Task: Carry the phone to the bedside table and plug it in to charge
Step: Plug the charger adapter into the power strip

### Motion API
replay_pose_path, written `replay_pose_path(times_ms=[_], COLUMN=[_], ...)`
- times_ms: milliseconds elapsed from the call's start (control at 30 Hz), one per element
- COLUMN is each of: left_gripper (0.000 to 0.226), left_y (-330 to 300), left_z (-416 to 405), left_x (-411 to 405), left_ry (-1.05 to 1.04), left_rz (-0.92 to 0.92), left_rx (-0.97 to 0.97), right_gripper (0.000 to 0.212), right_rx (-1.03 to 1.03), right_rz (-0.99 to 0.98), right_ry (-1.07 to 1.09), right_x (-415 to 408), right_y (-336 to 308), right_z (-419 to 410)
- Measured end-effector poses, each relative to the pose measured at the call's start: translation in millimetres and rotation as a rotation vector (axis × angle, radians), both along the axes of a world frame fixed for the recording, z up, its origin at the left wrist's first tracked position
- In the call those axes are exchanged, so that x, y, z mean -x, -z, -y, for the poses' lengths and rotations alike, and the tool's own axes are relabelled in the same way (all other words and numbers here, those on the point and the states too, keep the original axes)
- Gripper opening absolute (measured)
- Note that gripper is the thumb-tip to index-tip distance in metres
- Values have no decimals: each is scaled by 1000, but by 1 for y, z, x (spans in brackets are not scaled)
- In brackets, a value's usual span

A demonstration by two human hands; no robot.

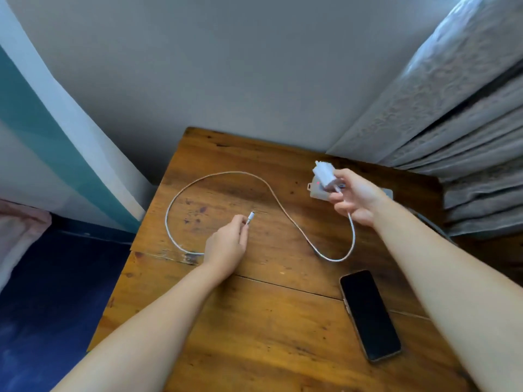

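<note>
A black phone (369,314) lies face up, screen dark, on the wooden bedside table (271,321), at the near right. My right hand (353,196) grips a white charger plug (323,174), held just above a white power strip (315,190) with a small red light. A white cable (220,174) runs from the plug in a loose S across the tabletop. My left hand (227,244) pinches the cable's free end, its small connector (251,215) sticking out past my fingertips. The phone touches neither hand nor the cable.
A grey wall stands behind the table. Grey curtains (458,120) hang at the right, close to the power strip. A dark blue floor (56,301) and a bed edge with pale bedding (17,230) lie to the left.
</note>
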State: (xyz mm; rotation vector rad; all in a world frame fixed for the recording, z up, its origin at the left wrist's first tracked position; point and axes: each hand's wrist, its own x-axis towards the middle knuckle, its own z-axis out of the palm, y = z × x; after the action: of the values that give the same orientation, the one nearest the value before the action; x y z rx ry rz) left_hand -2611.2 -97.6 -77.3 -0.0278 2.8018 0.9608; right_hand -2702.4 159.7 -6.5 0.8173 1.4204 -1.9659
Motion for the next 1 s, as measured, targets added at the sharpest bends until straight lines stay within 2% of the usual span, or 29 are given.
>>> replay_pose_path(times_ms=[67,200,300,367,500,733,1000], left_gripper=[20,18,20,23,24,22,19], left_y=[-3,-7,-11,-13,-13,-6,-14], left_z=[-24,-66,-89,-98,-102,-101,-109], left_x=[-2,-7,-8,-9,-15,-26,-25], left_ry=[-86,-179,-187,-212,-217,-247,-208], left_rz=[57,189,253,287,313,316,334], left_rx=[-124,-449,-621,-705,-747,-750,-726], right_gripper=[21,60,63,58,58,58,52], right_rx=[-332,-937,-1268,-1351,-1456,-1482,-1546], right_rz=[-57,-64,-253,-350,-364,-319,-226], right_ry=[-131,-463,-734,-857,-1036,-1098,-1320], right_x=[-5,-5,7,16,31,42,54], right_y=[-8,-16,-11,-8,-3,0,-16], right_z=[-41,-92,-97,-89,-76,-71,-44])
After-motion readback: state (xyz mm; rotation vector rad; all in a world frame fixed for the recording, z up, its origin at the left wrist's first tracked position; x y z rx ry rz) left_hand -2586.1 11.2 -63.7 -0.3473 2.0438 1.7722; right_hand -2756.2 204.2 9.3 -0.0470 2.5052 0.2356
